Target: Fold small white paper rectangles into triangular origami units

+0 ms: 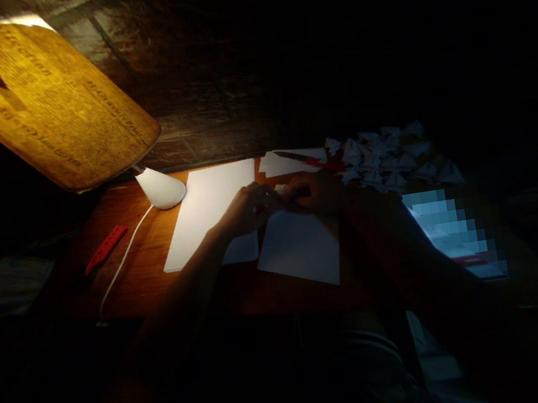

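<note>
My left hand (251, 205) and my right hand (317, 192) meet over the desk, fingers curled in toward each other. Between them shows a small pale piece of paper (279, 188), pinched by both hands; most of it is hidden by fingers and shadow. Just below lies a loose white sheet (300, 245), turned slightly. To the left, under my left forearm, is a larger stack of white paper (209, 204). Red-handled scissors (311, 161) rest on smaller cut papers (273, 164) behind my hands.
Many folded paper pieces (384, 160) crowd the back right. A lit screen (450, 242) glows at the right. On the left stand a lamp (160, 187) with a printed shade (42, 107), its white cord (121, 264) and a red utility knife (105, 248). Darkness hides the surroundings.
</note>
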Action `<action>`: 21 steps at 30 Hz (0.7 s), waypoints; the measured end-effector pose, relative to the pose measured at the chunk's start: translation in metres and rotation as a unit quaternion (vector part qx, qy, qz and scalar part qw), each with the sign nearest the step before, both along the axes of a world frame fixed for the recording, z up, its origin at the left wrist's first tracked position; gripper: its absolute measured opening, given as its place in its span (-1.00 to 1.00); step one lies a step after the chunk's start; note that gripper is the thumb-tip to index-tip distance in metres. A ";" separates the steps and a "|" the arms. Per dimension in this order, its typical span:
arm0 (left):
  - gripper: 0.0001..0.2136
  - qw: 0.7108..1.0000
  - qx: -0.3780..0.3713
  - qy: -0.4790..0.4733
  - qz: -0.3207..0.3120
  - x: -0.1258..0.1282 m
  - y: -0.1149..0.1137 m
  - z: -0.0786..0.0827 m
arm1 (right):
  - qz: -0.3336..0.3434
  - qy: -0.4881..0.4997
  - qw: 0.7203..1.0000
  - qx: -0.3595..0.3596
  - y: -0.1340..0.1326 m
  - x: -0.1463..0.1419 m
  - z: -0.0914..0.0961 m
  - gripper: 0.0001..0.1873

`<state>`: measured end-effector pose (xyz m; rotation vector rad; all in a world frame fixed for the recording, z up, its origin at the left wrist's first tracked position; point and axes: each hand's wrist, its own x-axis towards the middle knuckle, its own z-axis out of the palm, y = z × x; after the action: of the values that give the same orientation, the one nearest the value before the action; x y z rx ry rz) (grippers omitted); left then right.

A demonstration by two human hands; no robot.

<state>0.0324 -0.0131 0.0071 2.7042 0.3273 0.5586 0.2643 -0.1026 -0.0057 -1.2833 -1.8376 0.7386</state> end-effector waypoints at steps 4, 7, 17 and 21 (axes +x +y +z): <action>-0.88 1.000 -0.002 -0.007 0.000 0.001 -0.001 0.000 | -0.010 -0.008 1.000 -0.008 -0.001 -0.002 0.002 -0.82; -0.89 1.000 -0.008 -0.012 0.000 0.001 -0.001 0.000 | -0.030 -0.023 0.999 -0.002 -0.002 -0.004 0.004 -0.88; -0.85 1.000 0.003 0.004 0.001 0.000 0.000 -0.001 | -0.042 -0.030 0.999 0.003 -0.002 -0.005 0.002 -0.86; -0.86 1.000 0.008 0.008 0.011 0.000 0.001 -0.003 | -0.041 -0.019 0.999 -0.003 -0.001 -0.005 0.001 -0.86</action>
<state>0.0328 -0.0125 0.0037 2.7256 0.3581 0.5483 0.2596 -0.1033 -0.0048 -1.3761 -1.8018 0.6804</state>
